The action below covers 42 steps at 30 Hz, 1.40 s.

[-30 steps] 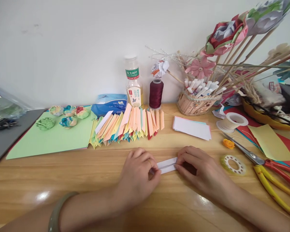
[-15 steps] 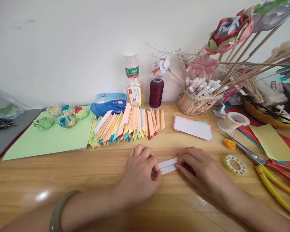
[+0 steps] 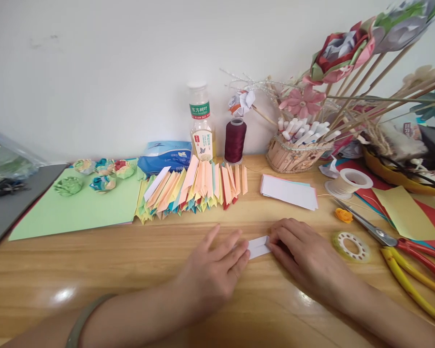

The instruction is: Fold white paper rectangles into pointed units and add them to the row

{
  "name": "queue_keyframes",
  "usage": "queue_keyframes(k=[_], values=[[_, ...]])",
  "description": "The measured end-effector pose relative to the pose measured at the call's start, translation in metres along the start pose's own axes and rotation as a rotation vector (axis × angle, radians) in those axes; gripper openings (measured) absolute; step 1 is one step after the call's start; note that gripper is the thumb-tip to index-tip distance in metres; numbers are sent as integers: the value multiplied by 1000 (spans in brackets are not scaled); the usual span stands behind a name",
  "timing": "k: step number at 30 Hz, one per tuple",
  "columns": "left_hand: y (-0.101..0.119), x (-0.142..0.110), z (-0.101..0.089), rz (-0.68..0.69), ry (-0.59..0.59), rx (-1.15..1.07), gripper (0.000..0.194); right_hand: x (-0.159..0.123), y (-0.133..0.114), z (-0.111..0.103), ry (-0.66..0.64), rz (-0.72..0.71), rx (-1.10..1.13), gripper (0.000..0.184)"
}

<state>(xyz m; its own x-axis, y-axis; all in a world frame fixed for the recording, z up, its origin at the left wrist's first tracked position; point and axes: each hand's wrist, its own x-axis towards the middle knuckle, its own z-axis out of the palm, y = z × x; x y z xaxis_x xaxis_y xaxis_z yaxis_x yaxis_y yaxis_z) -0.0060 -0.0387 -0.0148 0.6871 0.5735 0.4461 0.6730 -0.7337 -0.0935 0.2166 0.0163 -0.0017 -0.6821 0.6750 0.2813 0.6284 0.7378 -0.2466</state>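
A folded strip of white paper (image 3: pixel 258 247) lies on the wooden table between my two hands, a crease line running along its length. My left hand (image 3: pixel 217 263) rests over the strip's left end, fingers spread and pressing down on it. At the right end, my right hand (image 3: pixel 300 246) pinches the paper between thumb and fingers. Beyond them stands a pile of folded paper pieces (image 3: pixel 195 188) in peach, yellow, green and red. A stack of white paper slips (image 3: pixel 289 192) lies behind my right hand.
Green paper (image 3: pixel 76 212) with several paper flowers is at the left. To the right are a tape roll (image 3: pixel 351 246), scissors (image 3: pixel 384 237), yellow-handled pliers (image 3: pixel 413 285) and a white thread spool (image 3: pixel 348 183). A bottle (image 3: pixel 202 123), maroon thread (image 3: pixel 235 140) and marker basket (image 3: pixel 297 154) stand behind.
My left hand has gone from pinching the strip's left end to lying with spread fingers on top of it. The right hand keeps its pinch at the other end.
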Motion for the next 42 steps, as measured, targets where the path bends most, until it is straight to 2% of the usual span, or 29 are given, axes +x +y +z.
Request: queue_keyframes(k=[2, 4, 7, 11, 14, 21, 27, 31, 37, 40, 42], values=[[2, 1, -1, 17, 1, 35, 34, -3, 0, 0, 46, -49, -52, 20], [4, 2, -1, 21, -6, 64, 34, -8, -4, 0, 70, -173, -92, 18], [6, 2, -2, 35, -25, 104, 34, -13, -14, 0, -29, -352, -143, 41], [3, -1, -7, 84, -93, 106, 36, -16, -18, -4, -222, -354, -166, 59], [-4, -5, -11, 126, -141, 68, 36, -19, -12, -6, -278, -342, -122, 63], [-14, -14, -13, 134, -116, 22, 30, -31, 2, -5, -187, -270, -217, 56], [-8, -1, -11, 114, 8, 21, 23, -16, -6, -10, -51, -317, -284, 31], [0, 13, -5, 99, 95, 16, 17, -1, -11, -17, -79, -416, -272, 33], [3, 20, 2, 9, 68, 61, 18, 8, -3, -19, -116, -522, -269, 30], [4, 20, 2, -84, 50, 16, 19, 11, 0, -16, -128, -487, -211, 30], [3, 21, 0, -152, 11, -55, 17, 13, 1, -13, -148, -399, -133, 28]])
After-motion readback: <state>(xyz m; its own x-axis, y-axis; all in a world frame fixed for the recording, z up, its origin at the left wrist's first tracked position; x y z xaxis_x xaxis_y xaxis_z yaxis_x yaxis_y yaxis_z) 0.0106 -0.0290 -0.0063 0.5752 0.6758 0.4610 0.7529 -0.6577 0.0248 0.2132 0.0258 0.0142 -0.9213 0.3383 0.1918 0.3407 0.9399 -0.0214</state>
